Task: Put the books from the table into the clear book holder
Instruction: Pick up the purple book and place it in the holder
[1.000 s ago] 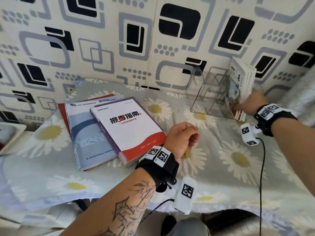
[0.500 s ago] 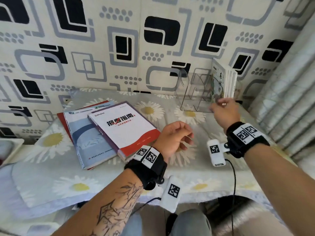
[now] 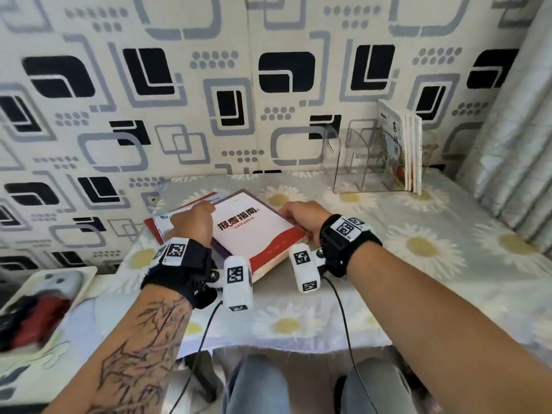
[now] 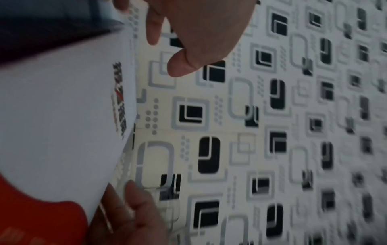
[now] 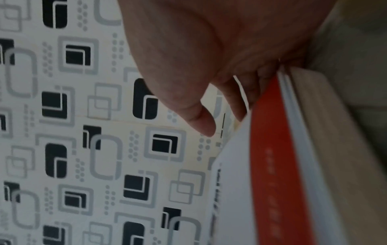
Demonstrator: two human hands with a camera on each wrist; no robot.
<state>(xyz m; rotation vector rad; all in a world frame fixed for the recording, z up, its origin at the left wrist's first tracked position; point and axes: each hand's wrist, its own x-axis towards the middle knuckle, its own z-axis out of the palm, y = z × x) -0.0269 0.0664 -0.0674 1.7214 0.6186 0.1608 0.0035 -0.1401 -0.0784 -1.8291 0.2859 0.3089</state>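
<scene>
A white and red book [image 3: 254,234] lies on top of a blue-grey book [image 3: 162,222] and a red one at the table's left. My left hand [image 3: 197,213] curls over its left edge, the thumb [image 4: 180,66] off the cover [image 4: 52,116]. My right hand [image 3: 294,212] grips the right edge, its fingers [image 5: 249,89] tucked under the cover by the red band [image 5: 272,165]. That hand also shows in the left wrist view [image 4: 130,215]. The clear book holder [image 3: 355,162] stands at the back right with a few thin books [image 3: 410,150] upright at its right end.
A daisy-print cloth [image 3: 418,264] covers the table, which backs onto a patterned wall [image 3: 239,85]. A curtain [image 3: 513,130] hangs at the right. Left of the table sits a white tray [image 3: 85,283] with red and white items. My knees are under the front edge.
My right hand left the upright books at the holder and came across to the top book's right edge. My left hand moved from the cloth onto that book's left edge.
</scene>
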